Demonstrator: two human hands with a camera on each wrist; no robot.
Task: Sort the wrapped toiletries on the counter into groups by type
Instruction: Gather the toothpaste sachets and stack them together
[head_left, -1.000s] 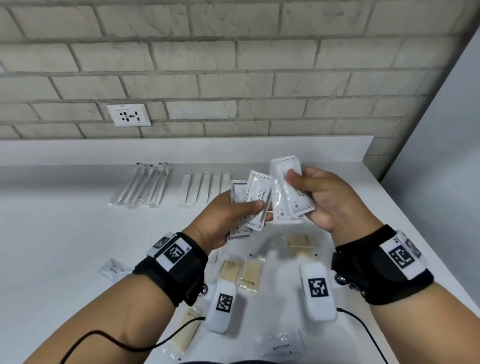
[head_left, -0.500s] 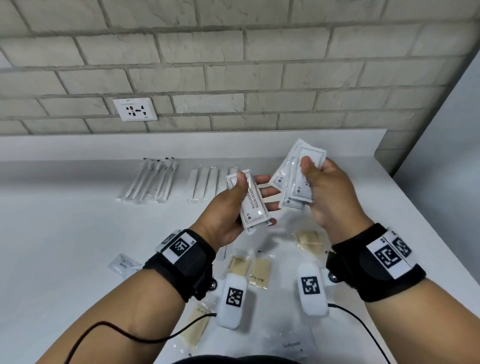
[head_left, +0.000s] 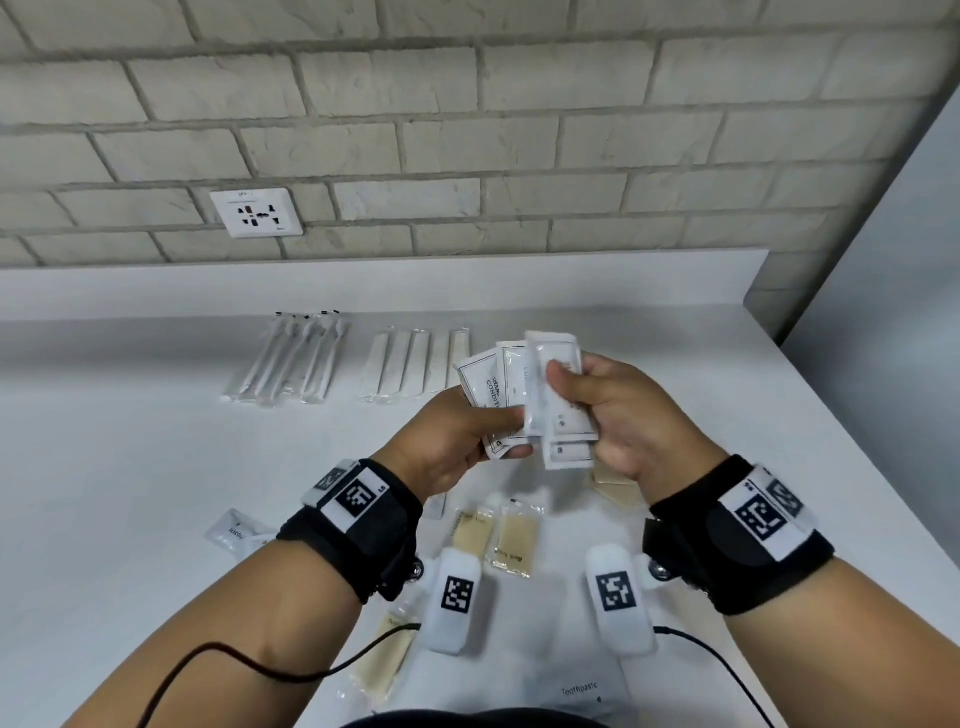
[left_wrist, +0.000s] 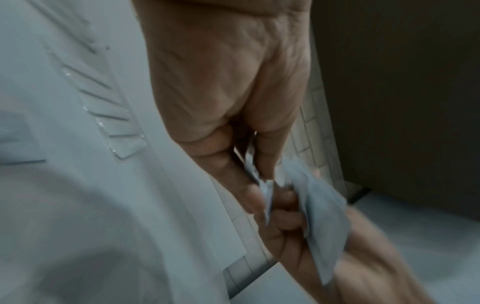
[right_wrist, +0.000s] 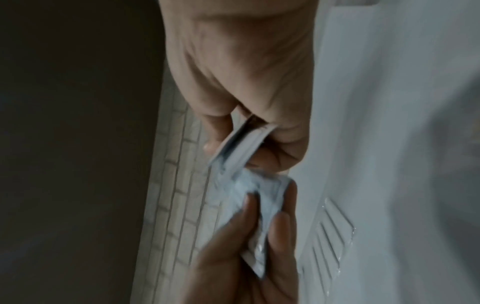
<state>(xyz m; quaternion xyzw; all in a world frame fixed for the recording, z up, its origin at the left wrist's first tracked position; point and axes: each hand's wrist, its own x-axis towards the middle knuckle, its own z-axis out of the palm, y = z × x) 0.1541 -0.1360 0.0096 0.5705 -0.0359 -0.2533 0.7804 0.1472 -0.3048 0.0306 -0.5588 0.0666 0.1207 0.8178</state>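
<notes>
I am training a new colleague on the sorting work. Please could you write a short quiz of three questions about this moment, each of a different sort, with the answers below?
1. True or false: both hands hold white sachets above the counter.
2. Which group lies farthest left along the wall? A) amber sachets B) wrapped toothbrushes C) flat pale packets
3. What word is printed on the pouch at the near edge?

Key
1. True: the left hand and the right hand each have a grip on white sachets.
2. B: the wrapped toothbrushes.
3. "Toothpaste", on the toothpaste pouch.

Pale brick wall (head_left: 467, 104), white socket (head_left: 256, 212), white counter (head_left: 130, 467)
</notes>
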